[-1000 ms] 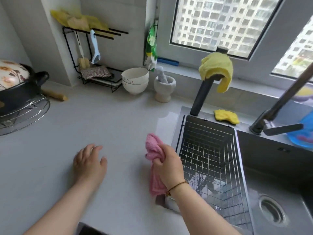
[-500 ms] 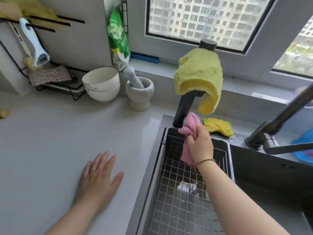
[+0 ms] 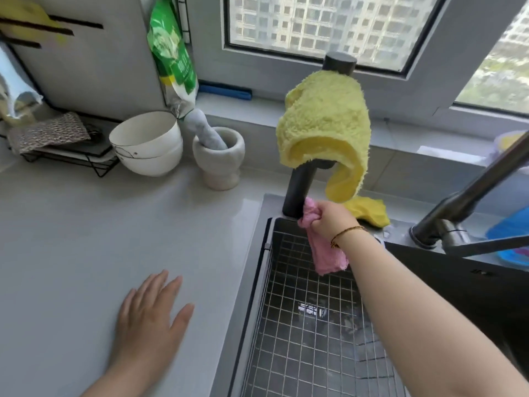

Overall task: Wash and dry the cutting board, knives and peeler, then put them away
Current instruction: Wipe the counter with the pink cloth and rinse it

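While the head view shows neither cutting board nor knives, a pale tool hanging at the far left edge may be the peeler; it is too blurred to tell. The right hand has its grip clamped on a bunched pink cloth, pressed against the foot of a dark post at the back of the sink, with the cloth's tail dangling over the wire basket. The left hand lies flat on the surface, fingers straight and apart, holding nothing.

Trouble probably lies close overhead. A yellow towel is only draped over the post, its lower flap just beside the right hand; a careless lift could catch it and pull it down into the basket, which looks wet. If the hand loosens, the pink cloth likely drops there too and soaks, spoiling it for drying. A second yellow cloth sits just behind the wrist and could be nudged off the ledge.
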